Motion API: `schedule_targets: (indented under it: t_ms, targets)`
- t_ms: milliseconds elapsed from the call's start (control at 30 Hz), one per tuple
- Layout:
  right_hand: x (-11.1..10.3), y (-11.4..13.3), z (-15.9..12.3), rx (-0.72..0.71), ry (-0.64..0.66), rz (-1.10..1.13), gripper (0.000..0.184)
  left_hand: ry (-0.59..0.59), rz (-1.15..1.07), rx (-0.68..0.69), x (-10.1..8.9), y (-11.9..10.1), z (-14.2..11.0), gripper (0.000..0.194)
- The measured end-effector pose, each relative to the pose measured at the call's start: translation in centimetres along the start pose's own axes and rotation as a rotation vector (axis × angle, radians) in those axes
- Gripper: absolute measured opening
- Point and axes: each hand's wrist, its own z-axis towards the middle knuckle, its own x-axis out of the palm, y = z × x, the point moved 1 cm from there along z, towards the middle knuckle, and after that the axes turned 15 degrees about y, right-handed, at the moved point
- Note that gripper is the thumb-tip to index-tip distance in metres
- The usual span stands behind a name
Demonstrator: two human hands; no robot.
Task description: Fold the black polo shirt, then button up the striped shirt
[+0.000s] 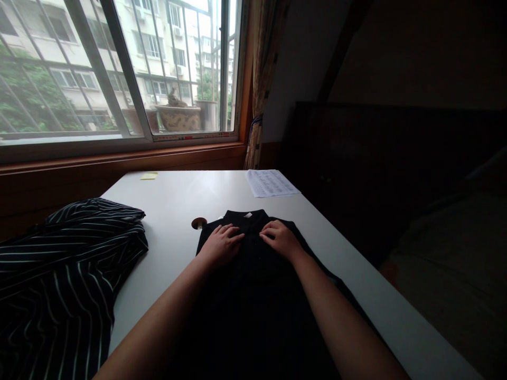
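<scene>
A black collared shirt (253,295) lies spread on the table with its collar (245,215) pointing away from me and a small white label at the neck. My left hand (223,244) rests on the left side of the shirt just below the collar, fingers apart and lying on the cloth. Opposite it, my right hand (281,239) touches the right side below the collar, its fingers slightly bent and apart. Between the hands runs the dark front of the shirt, where details are hard to make out.
A black garment with white stripes (71,274) lies crumpled at the left, over the table edge. The white table (194,190) has a round cable hole (199,223), a yellow note (149,176) and printed sheets (271,183). Beyond stands a barred window (178,68) with a tied curtain (261,79).
</scene>
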Motion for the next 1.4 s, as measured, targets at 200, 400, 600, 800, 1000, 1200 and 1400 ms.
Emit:
schedule_targets:
  t_ms: [200,400,600,800,1000,1200,1400]
  targets:
    - [-0.23,0.39,-0.17,0.005,0.006,0.028,0.015,-0.033,-0.014,0.063,-0.53,-0.13,-0.02,0.032]
    - [-0.57,0.64,-0.33,0.013,0.014,0.055,0.021,-0.046,-0.020,0.079,-0.27,0.04,0.02,0.031]
    - [-0.76,0.80,-0.37,0.013,0.019,0.095,0.021,-0.067,-0.018,0.105,0.02,0.34,0.20,0.029]
    - [-0.80,0.75,-0.39,0.005,0.015,0.117,0.021,-0.095,-0.048,0.116,0.05,0.56,0.26,0.020]
    - [-0.84,0.78,-0.37,0.017,0.016,0.141,0.021,-0.082,-0.050,0.113,0.05,0.57,0.22,0.022]
    - [-0.79,0.74,-0.30,0.027,0.014,0.148,0.022,-0.045,-0.059,0.092,-0.11,0.50,0.16,0.025]
    - [-0.74,0.60,-0.27,0.029,0.018,0.162,0.022,0.001,-0.107,0.038,-0.37,0.43,0.23,0.034]
